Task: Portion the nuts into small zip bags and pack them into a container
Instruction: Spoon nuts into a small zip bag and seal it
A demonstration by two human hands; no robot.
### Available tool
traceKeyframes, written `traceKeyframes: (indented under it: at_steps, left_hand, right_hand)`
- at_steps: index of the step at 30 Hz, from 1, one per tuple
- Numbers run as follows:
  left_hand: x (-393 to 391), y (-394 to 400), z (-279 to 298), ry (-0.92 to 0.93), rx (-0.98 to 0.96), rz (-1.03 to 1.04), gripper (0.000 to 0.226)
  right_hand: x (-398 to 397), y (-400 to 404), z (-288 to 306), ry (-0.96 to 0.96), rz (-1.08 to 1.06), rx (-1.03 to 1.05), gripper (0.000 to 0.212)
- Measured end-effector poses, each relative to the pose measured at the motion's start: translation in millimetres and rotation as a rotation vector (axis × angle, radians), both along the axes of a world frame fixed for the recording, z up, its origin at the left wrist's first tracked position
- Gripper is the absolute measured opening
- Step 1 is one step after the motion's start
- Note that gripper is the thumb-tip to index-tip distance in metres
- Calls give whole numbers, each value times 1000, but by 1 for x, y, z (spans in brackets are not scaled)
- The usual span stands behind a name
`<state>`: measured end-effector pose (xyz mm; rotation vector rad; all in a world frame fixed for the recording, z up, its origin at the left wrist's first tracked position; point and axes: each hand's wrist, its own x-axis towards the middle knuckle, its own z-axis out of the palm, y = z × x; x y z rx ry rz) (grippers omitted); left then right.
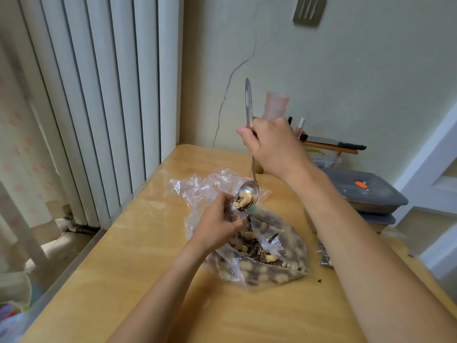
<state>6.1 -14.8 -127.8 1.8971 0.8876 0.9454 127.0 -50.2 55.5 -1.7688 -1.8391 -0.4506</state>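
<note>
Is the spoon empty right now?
No, the bowl of the spoon in the right hand is heaped with nuts and seeds, tipped at the small bag gripped by the left hand.

Home kitchen corner: radiator [99,95], hung spatula [309,11], knife [331,142].

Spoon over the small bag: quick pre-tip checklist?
1. Right hand grips spoon handle: ok.
2. Spoon bowl loaded with nuts: ok.
3. Left hand holds small bag under spoon: ok.
4. Small bag mouth open wide enough: cannot tell, fingers hide it.
5. Big bag sits below to catch spills: ok.
6. Lidded container within reach on table: ok, lid still on.
</note>
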Motion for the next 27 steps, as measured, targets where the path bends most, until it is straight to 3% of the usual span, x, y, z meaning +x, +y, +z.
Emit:
traceKeyframes:
  at_steps: [10, 17, 24, 27]
  left_hand:
    - [-1, -2, 2, -7, 43, 0, 40]
    - [3, -3, -1, -10, 50, 33, 39]
    - [2, -3, 0, -31, 56, 76, 39]
    - [3, -3, -1, -29, 56, 73, 38]
  right_hand:
    - [2, -3, -6, 7, -17, 17, 43]
    - [-5, -8, -6, 33, 96, -112, 43]
    - [-1, -9, -3, 5, 47, 52, 41]
    - [-7, -10, -4, 10, 119, -13, 40]
